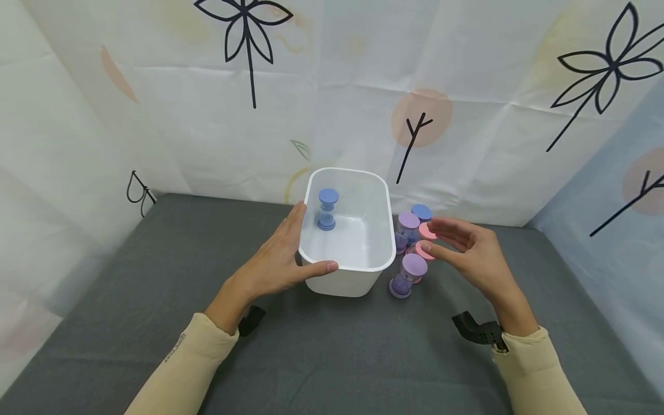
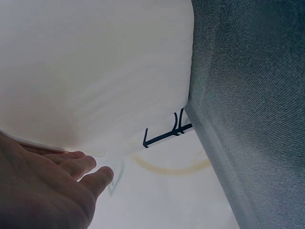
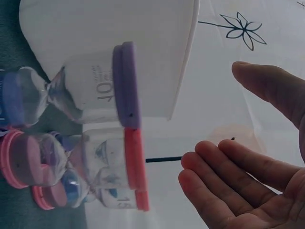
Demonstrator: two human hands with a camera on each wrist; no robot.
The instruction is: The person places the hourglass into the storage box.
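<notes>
A white plastic tub stands on the grey table, and a blue-capped sand timer stands upright inside it. My left hand holds the tub's near left corner, thumb on the rim, fingers along the left wall. To the right of the tub stands a cluster of sand timers: a purple one nearest, pink ones, another purple and a blue behind. My right hand hovers open just right of the cluster, fingers stretched toward the pink timer, touching nothing.
The grey table is walled by white sheets printed with black flowers and pink circles at the back and both sides. Black wrist mounts sit by my cuffs.
</notes>
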